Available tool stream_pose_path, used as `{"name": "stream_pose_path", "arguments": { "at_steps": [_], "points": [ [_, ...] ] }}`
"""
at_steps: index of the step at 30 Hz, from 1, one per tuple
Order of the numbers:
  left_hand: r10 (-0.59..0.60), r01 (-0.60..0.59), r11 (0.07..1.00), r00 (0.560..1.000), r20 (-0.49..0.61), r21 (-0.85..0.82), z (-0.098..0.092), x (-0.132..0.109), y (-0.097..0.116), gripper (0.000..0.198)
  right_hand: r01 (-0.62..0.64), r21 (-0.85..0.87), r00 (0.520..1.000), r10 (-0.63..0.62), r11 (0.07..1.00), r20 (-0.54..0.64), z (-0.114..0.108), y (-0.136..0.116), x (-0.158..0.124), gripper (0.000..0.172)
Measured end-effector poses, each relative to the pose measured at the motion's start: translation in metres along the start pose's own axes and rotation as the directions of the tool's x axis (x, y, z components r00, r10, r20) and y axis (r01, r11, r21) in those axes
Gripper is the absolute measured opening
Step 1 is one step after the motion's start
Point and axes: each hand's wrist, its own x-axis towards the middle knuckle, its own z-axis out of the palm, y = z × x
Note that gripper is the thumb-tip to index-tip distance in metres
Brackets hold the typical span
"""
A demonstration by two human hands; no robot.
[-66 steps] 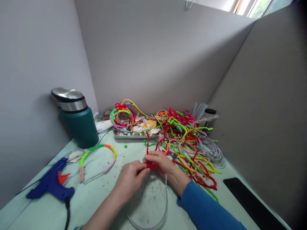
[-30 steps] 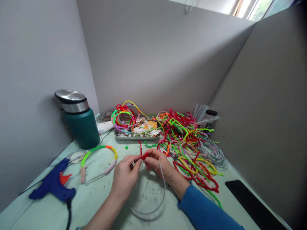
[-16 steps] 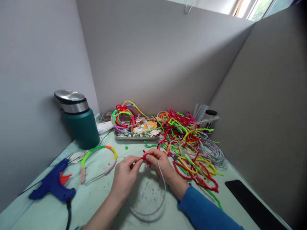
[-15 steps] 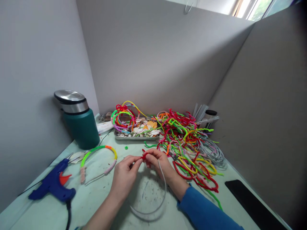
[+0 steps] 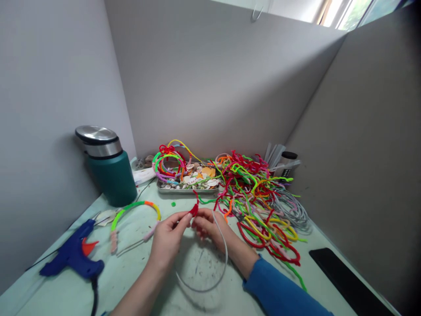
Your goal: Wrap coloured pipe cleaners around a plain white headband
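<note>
Near the middle of the table, my left hand (image 5: 168,237) pinches a red pipe cleaner (image 5: 194,210) between thumb and fingertips. Its loose end points up and away from me. My right hand (image 5: 210,228) closes on the same spot from the other side, fingers curled against the red piece. A thin grey wire hoop (image 5: 226,259) curves down from the hands and hangs over the tabletop; its upper part is hidden by my fingers. To the left lies a similar hoop (image 5: 131,206) wrapped in green, orange, yellow and pink, with bare wire ends.
On the left are a blue glue gun (image 5: 70,254) and a teal bottle (image 5: 112,177). A metal tray (image 5: 187,191) holds pale pieces, with colourful hoops on it. Tangled pipe cleaners (image 5: 246,175), scissors (image 5: 253,232) and grey wire (image 5: 292,206) lie right, beside a black strip (image 5: 345,276).
The red pipe cleaner's free end now stands up above my fingers. My right thumb has drawn back a little from the red piece, and both hands have shifted slightly left.
</note>
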Motion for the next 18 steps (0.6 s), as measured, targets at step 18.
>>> {"name": "stream_pose_path", "arguments": {
  "at_steps": [18],
  "points": [
    [-0.268, 0.315, 0.852, 0.948, 0.17, -0.418, 0.0049, -0.0011, 0.0072, 0.037, 0.06, -0.06, 0.987, -0.068, 0.996, -0.143, -0.0038, 0.0013, 0.0006, 0.022]
  ]
}}
